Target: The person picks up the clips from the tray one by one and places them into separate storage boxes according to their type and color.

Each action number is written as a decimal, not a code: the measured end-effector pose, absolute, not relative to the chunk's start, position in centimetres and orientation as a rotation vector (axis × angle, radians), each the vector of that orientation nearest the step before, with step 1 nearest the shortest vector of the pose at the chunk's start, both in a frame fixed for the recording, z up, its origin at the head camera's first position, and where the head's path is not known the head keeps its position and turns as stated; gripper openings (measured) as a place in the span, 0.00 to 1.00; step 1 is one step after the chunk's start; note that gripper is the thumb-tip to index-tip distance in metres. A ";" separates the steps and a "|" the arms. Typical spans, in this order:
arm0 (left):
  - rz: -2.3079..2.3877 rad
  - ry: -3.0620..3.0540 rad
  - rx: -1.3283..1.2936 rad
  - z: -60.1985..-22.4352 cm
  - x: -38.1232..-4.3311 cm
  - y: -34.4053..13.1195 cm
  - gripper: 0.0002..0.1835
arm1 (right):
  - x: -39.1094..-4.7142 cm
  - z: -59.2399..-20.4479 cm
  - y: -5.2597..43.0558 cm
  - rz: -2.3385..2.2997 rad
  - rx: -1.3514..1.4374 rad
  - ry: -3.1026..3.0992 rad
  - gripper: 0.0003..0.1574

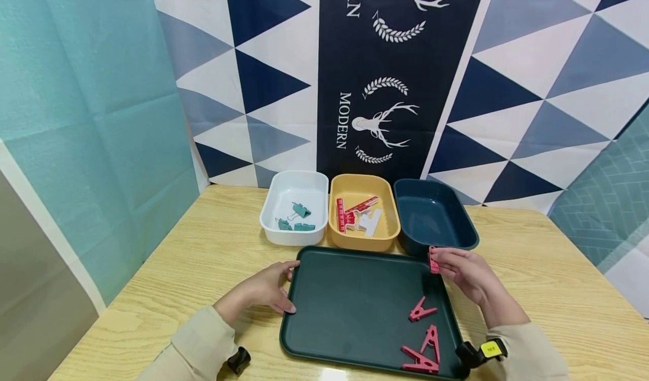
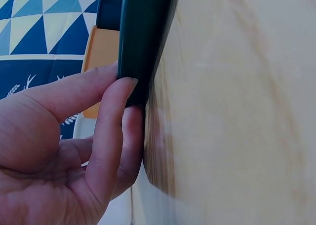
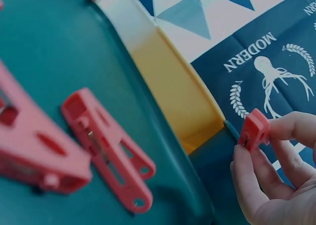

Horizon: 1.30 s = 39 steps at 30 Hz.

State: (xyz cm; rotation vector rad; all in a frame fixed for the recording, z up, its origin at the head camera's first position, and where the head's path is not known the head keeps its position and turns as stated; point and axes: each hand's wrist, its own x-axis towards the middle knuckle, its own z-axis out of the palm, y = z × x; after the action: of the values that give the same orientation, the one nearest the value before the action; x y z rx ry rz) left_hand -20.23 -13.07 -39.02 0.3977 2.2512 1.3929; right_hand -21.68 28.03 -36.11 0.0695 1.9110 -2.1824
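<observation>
With its thumb and fingertips my right hand pinches a pinkish-red clothespin, held over the tray's far right corner beside the front wall of the dark blue bin. At the left side of the dark green tray, my left hand holds the rim, thumb and fingers at the edge in the left wrist view. Three more pinkish-red clothespins lie at the tray's right side: one clothespin by itself, and another clothespin touching a third clothespin near the front corner.
Behind the tray stand a white bin with teal binder clips and a yellow bin with red clips and a white clip. They line up with the blue bin on the wooden table, before a patterned cloth.
</observation>
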 end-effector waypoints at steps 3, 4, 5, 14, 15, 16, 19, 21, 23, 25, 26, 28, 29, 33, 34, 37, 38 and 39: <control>1.393 2.250 0.395 -39.1 -20.2 -13.1 0.52 | -21.9 -35.8 27.9 -2.245 0.099 1.824 0.14; 1.393 2.251 0.393 -39.1 -20.2 -13.1 0.52 | -22.0 -35.7 27.8 -2.262 0.116 1.796 0.14; 1.393 2.252 0.393 -39.1 -20.2 -13.1 0.52 | -22.1 -35.6 27.7 -2.280 0.136 1.761 0.14; 1.396 2.256 0.387 -39.1 -20.1 -13.2 0.52 | -23.5 -34.5 27.3 -2.420 0.236 1.541 0.13; 1.396 2.257 0.388 -39.0 -20.1 -13.2 0.52 | -23.7 -34.4 27.3 -2.432 0.243 1.521 0.14; 1.396 2.258 0.389 -39.0 -20.1 -13.2 0.52 | -23.8 -34.3 27.3 -2.442 0.247 1.504 0.15; 1.394 2.259 0.390 -39.0 -20.1 -13.3 0.52 | -24.0 -34.0 27.3 -2.470 0.245 1.454 0.19; 1.393 2.258 0.390 -39.1 -20.1 -13.3 0.52 | -24.0 -33.8 27.3 -2.485 0.230 1.436 0.21; 1.394 2.256 0.386 -39.1 -20.1 -13.3 0.52 | -24.2 -33.6 27.3 -2.508 0.199 1.415 0.22; 1.395 2.256 0.385 -39.1 -20.1 -13.3 0.52 | -24.3 -33.4 27.2 -2.533 0.177 1.392 0.22; 1.396 2.256 0.384 -39.1 -20.1 -13.3 0.52 | -24.5 -33.3 27.2 -2.544 0.173 1.381 0.22; 1.395 2.258 0.381 -39.0 -20.0 -13.2 0.52 | -24.7 -32.9 27.1 -2.560 0.192 1.373 0.22; 1.393 2.260 0.378 -39.0 -20.0 -13.2 0.52 | -24.9 -32.7 27.1 -2.563 0.215 1.377 0.22; 1.379 2.274 0.368 -38.9 -20.0 -13.2 0.52 | -25.6 -32.2 26.8 -2.549 0.358 1.405 0.19; 1.377 2.276 0.366 -38.9 -20.0 -13.2 0.52 | -25.9 -32.1 26.8 -2.542 0.395 1.415 0.17; 1.370 2.285 0.363 -38.9 -20.0 -13.1 0.52 | -26.7 -31.9 26.6 -2.528 0.491 1.426 0.17; 1.371 2.285 0.363 -38.9 -20.1 -13.0 0.52 | -26.9 -31.9 26.5 -2.529 0.517 1.426 0.21; 1.372 2.283 0.363 -38.9 -20.1 -13.0 0.52 | -27.2 -31.9 26.5 -2.529 0.536 1.426 0.25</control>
State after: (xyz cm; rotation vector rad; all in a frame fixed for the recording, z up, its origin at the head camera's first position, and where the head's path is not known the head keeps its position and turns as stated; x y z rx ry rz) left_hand -20.07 -13.01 -38.86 0.3629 2.2835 1.3720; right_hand -27.23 26.49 -31.91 0.5364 1.4263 -2.5287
